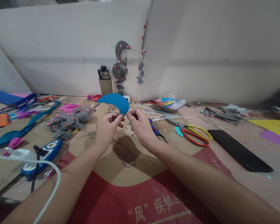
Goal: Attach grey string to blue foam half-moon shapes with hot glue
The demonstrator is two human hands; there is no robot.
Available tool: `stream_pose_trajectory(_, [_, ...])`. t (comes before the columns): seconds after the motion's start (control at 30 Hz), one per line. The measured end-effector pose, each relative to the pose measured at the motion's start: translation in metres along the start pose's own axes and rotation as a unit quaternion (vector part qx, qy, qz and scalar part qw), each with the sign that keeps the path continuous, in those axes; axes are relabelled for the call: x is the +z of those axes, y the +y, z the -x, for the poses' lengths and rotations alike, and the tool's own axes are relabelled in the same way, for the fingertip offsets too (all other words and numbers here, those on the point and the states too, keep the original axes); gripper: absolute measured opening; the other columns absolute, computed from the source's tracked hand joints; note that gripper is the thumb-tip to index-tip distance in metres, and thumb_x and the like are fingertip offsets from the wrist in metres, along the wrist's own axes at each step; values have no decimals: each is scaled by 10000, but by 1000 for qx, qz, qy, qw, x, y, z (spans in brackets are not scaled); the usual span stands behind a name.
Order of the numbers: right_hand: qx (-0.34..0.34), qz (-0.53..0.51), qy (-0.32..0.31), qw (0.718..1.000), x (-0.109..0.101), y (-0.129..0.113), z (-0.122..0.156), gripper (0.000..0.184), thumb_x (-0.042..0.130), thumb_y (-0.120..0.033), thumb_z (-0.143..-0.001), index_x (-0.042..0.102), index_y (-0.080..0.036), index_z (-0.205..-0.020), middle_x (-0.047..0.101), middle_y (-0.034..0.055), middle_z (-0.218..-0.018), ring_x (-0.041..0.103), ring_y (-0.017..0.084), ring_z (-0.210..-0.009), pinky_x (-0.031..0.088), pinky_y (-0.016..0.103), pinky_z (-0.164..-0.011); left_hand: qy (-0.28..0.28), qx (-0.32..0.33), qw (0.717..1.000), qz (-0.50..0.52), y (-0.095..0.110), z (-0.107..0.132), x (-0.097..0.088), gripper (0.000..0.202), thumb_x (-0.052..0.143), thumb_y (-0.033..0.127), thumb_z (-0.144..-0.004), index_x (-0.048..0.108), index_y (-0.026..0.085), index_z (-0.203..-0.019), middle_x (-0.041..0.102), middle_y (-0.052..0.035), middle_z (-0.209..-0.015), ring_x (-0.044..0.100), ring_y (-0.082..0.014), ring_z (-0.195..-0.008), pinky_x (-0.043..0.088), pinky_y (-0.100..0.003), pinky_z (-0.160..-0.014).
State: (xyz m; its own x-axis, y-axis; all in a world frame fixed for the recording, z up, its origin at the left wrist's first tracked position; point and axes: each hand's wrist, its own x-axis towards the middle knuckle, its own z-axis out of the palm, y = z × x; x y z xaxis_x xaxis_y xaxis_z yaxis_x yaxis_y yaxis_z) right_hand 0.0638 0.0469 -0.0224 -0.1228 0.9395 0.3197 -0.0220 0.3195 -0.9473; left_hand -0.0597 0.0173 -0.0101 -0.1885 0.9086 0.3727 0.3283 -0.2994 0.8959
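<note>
A flat blue crescent-shaped cutout (pixel 118 100) is held up above the cardboard. My left hand (pixel 108 126) pinches it near its lower tip between thumb and fingers. At that same tip, the thumb and forefinger of my right hand (pixel 140 124) are closed, nearly touching the left fingertips. Whether a thread is also between the fingers is too small to tell. Thin grey string (pixel 128 163) lies in loose loops on the cardboard sheet (pixel 100 172) below my hands. A blue glue gun (pixel 155 128) lies partly hidden behind my right hand.
Scissors (pixel 196 135) with red and yellow handles and a black phone-like slab (pixel 240 151) lie at right. Grey crescent garlands (pixel 67 121) and a blue power strip (pixel 43 157) lie at left. A bottle (pixel 105 82) stands by the wall, near hanging garlands (pixel 120 67). A white cable (pixel 57 174) crosses my left forearm.
</note>
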Motion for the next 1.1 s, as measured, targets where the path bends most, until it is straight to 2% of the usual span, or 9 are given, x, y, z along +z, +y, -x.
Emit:
stream_pose_trajectory(0.33, [-5,-25,11,1000,-1,5,-2,151,518,-349,-787,527,-199,-778,496,-35,-709,387,80,-566,343,227,-539,-11,-27,997,66,-3,0,3,288,607,423,-748,660,149,-821,690,-66,-760,572,-105,-546,352,-213,-456])
stream_pose_trajectory(0.8, [31,-92,1,995,-3,6,-2,177,558,-374,-760,506,-206,-771,464,-43,-668,339,69,-511,292,214,-469,-12,-44,991,127,-5,-1,6,257,634,403,-723,655,156,-793,691,-66,-778,564,-101,-532,330,-219,-437])
stream_pose_trajectory(1.0, [103,-211,-64,970,-4,-4,-1,213,623,-339,-699,471,-196,-736,403,-72,-604,259,43,-462,201,193,-426,-40,-49,982,179,-10,-4,5,244,639,393,-730,635,155,-784,674,-50,-773,540,-83,-529,327,-210,-440])
stream_pose_trajectory(1.1, [112,-248,-92,958,-6,-8,0,237,651,-328,-670,465,-189,-719,409,-73,-608,249,35,-465,172,190,-426,-62,-60,972,217,-12,-5,4,232,650,380,-726,631,157,-788,637,-26,-733,519,-72,-540,331,-199,-448])
